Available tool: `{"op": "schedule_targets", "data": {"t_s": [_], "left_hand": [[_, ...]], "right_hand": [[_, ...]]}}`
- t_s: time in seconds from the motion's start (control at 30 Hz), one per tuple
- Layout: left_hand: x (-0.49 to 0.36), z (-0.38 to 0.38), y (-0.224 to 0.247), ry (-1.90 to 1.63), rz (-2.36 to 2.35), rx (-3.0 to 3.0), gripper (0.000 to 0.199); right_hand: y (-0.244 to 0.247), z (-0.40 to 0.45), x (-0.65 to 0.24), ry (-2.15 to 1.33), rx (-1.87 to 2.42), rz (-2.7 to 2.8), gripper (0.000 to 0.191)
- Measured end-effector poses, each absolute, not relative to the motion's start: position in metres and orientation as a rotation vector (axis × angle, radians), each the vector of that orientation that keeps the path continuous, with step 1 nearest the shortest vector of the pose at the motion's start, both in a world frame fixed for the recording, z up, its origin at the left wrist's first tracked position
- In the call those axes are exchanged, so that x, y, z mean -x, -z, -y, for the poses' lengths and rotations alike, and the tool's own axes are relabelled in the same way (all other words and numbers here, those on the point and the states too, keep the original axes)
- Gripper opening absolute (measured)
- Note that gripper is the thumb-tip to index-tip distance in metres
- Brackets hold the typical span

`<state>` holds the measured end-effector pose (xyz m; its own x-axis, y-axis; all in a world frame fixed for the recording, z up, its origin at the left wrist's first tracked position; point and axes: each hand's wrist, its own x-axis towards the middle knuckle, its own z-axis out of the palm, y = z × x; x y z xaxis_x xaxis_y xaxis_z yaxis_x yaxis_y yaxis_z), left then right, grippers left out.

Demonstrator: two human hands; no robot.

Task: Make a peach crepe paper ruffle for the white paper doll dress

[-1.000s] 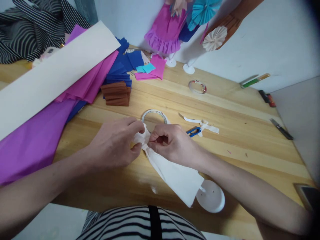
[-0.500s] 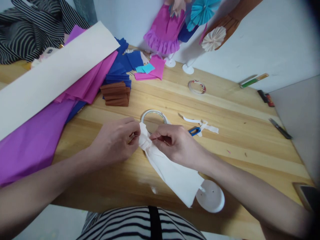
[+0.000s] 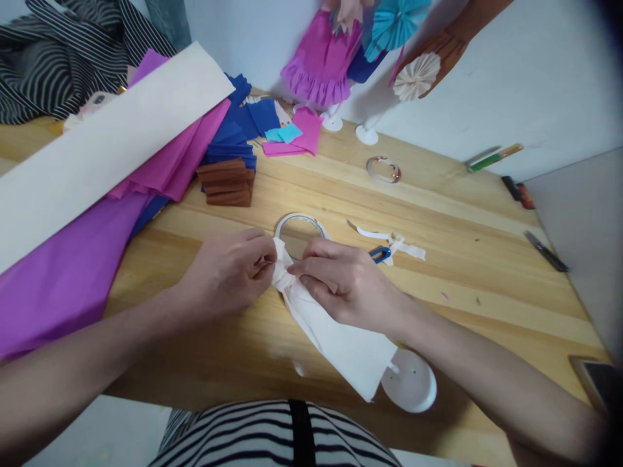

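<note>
A small white paper dress (image 3: 335,337) on a stand lies slantwise over the table, its round white base (image 3: 409,383) at the lower right. My left hand (image 3: 231,269) pinches the dress's narrow upper end from the left. From the right, the fingertips of my right hand (image 3: 341,279) press on the gathered waist. Those fingers are closed; whether something thin is between them I cannot make out. Just behind the dress lies a roll of white tape (image 3: 300,217), partly covered by my right hand. Blue-handled scissors (image 3: 379,254) show beyond that hand.
Purple paper (image 3: 63,285), a long cream strip (image 3: 111,146) and folded brown paper (image 3: 226,183) lie left. Paper dresses on stands (image 3: 324,65) line the wall. A second tape ring (image 3: 383,170), white scraps (image 3: 406,248), a green pencil (image 3: 494,157) and a cutter knife (image 3: 546,251) lie right.
The fingers of my right hand have straightened and shifted slightly, now lying flatter on the waist of the dress. My left hand keeps its pinch, almost unmoved.
</note>
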<state>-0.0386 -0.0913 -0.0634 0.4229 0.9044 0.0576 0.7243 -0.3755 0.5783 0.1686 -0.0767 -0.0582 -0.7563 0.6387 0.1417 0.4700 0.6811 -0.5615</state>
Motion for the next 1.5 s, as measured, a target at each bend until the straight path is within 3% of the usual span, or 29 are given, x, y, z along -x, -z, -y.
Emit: {"op": "schedule_targets", "data": {"t_s": [0.6,0.93,1.5], "left_hand": [[0.036,0.097,0.079,-0.553,-1.498,-2.405,0.011],[0.038,0.099,0.078,-0.495,-1.525,-2.423,0.024],[0.038,0.098,0.079,-0.534,-1.486,-2.390,0.026]], "right_hand": [[0.058,0.071,-0.168,-0.888,0.899,2.546,0.018],[0.056,0.069,-0.169,-0.896,0.830,2.565,0.023],[0.059,0.068,-0.172,-1.036,0.840,2.512,0.027]]}}
